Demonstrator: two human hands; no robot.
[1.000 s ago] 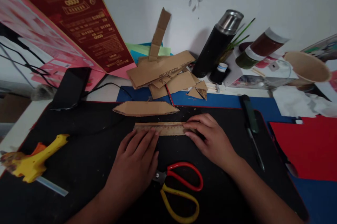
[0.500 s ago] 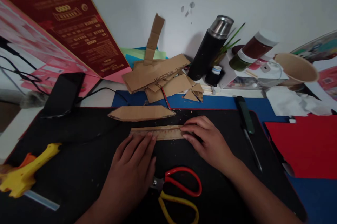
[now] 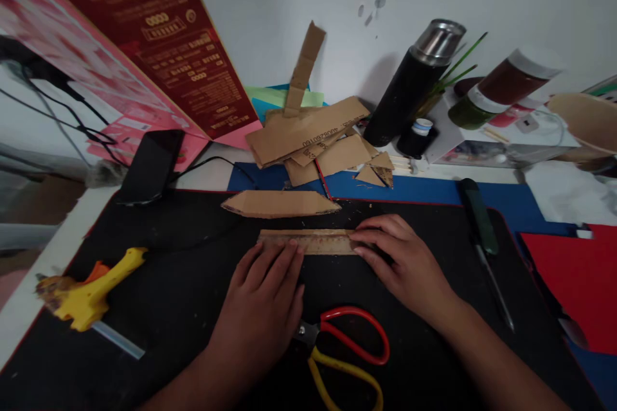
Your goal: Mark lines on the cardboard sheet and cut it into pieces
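Observation:
A clear ruler [image 3: 328,244] lies on a narrow cardboard strip [image 3: 308,232], whose far edge shows past it. My left hand [image 3: 264,298] rests flat over the left part of the ruler, fingers stretched out. At the right end, my right hand [image 3: 402,263] has its thumb and fingers closed on the ruler and strip. Just beyond lies a cardboard piece with pointed ends [image 3: 280,204]. Scissors [image 3: 354,336] with one red and one yellow handle lie between my hands, their blades partly hidden by my left hand.
A yellow glue gun [image 3: 91,292] sits at left, a dark-handled screwdriver-like tool [image 3: 482,231] at right. Behind are a phone [image 3: 152,166], cardboard scraps [image 3: 308,134], a black thermos [image 3: 409,89] and paint jars [image 3: 511,86]. Red paper [image 3: 578,289] lies far right.
The camera view has turned left, so everything appears further right in the picture. Both hands keep their places on the ruler and the strip.

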